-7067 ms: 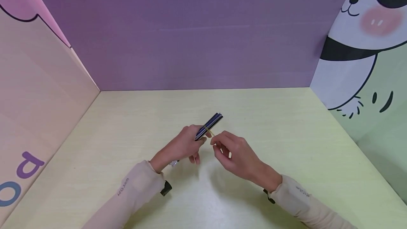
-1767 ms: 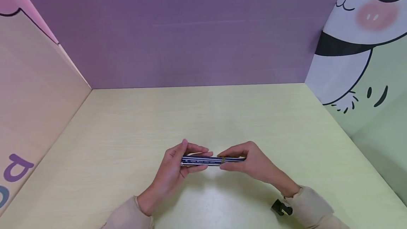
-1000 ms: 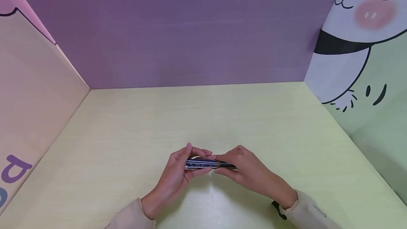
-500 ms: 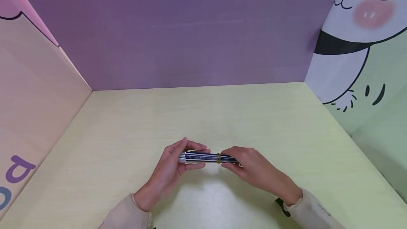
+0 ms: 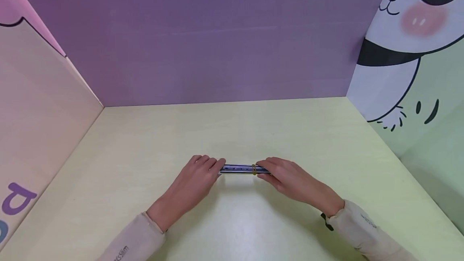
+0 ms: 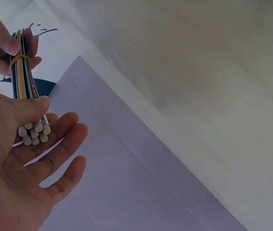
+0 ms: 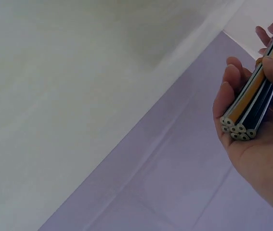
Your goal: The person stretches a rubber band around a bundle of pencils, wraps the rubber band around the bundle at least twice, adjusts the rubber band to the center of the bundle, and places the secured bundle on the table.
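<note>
A bundle of pencils (image 5: 237,168), dark blue with pale stripes, is held level above the table between both hands. A yellowish rubber band (image 5: 254,169) wraps it nearer the right side. My left hand (image 5: 192,180) pinches the left end, back of the hand up. In the left wrist view its thumb (image 6: 30,109) lies over the pencils, close to the white eraser tips (image 6: 35,132), with the other fingers spread. My right hand (image 5: 293,178) grips the other end just past the band. The right wrist view shows flat, unsharpened pencil ends (image 7: 237,129) in that palm, some sides yellow.
A pale wooden table (image 5: 232,132) lies below the hands. Behind it stands a purple wall panel (image 5: 224,43), with a pinkish panel (image 5: 40,104) at left and a green panel with a panda drawing (image 5: 435,144) at right.
From several seconds ago, the right hand has left the band and grips the bundle's end. In the last half second the left hand has turned back-up, and both hands rose slightly in view.
</note>
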`<state>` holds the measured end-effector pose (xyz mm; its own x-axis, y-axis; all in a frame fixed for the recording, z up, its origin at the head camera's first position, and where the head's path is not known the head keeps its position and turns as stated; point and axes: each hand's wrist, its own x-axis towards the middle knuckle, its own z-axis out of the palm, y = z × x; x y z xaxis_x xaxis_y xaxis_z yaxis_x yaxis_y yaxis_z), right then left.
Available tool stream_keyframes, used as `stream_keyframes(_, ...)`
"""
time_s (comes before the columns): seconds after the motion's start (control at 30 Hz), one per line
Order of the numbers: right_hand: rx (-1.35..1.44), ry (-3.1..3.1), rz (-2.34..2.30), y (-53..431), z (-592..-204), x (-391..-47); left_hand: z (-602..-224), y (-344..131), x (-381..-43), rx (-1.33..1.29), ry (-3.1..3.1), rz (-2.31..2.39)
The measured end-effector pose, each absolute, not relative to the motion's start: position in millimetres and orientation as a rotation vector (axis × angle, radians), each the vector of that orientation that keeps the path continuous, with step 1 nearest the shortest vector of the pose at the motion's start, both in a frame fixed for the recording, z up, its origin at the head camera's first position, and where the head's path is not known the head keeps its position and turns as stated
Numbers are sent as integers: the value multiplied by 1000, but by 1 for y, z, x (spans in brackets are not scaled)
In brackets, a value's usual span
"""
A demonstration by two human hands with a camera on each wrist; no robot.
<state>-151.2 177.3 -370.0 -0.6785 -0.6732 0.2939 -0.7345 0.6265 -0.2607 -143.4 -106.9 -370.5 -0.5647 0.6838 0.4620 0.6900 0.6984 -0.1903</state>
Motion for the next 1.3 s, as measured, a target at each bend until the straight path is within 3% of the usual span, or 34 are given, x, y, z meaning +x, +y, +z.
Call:
stream_keyframes(0.43,1062,-2804,626,175,-371,-192,-366,-104,-184,-1108,-2661,-332)
stream_keyframes(0.67,984,-2916,593,174,-378,-206,-368,-99,-201,-1091,-2686,-233)
stream_keyframes(1.03,939,-3022,425,178,-377,-207,-369,-97,-200,-956,-2935,-166)
stream_keyframes(1.3,803,-3171,376,202,-355,-205,-367,-97,-200,-982,-2945,-193)
